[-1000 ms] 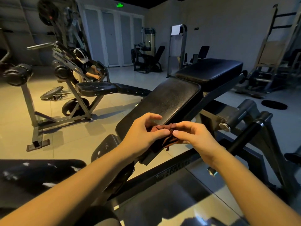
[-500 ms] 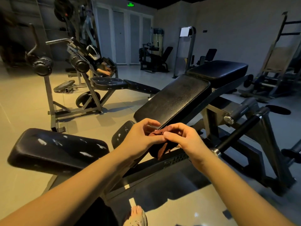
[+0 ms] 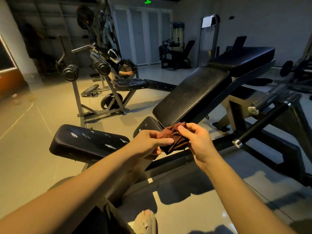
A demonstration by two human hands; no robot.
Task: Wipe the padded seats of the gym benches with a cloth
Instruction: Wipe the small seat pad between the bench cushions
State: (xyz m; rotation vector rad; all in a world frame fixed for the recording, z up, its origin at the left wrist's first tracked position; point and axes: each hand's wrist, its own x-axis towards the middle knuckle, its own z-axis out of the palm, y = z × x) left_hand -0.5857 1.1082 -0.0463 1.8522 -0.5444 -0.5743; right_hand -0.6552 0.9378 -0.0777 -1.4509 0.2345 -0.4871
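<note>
Just below the low end of the sloped pad (image 3: 190, 97), held in the air: brown cloth (image 3: 173, 141), bunched, pinched on 1 side by left hand (image 3: 148, 143) and gripped on the other by curled fingers of right hand (image 3: 197, 142). Since 0.5 s ago: more cloth showing, hands a little further apart, worn near pad (image 3: 87, 142) shifted rightward, nearer the hands. Underfoot, pale tiled floor (image 3: 33, 132); dim gym, another bench (image 3: 130, 83) behind, white doors (image 3: 143, 36) under green sign (image 3: 147, 2). Cloth folds pointing down, long axis roughly top to bottom; sloped pad rising away to the right
</note>
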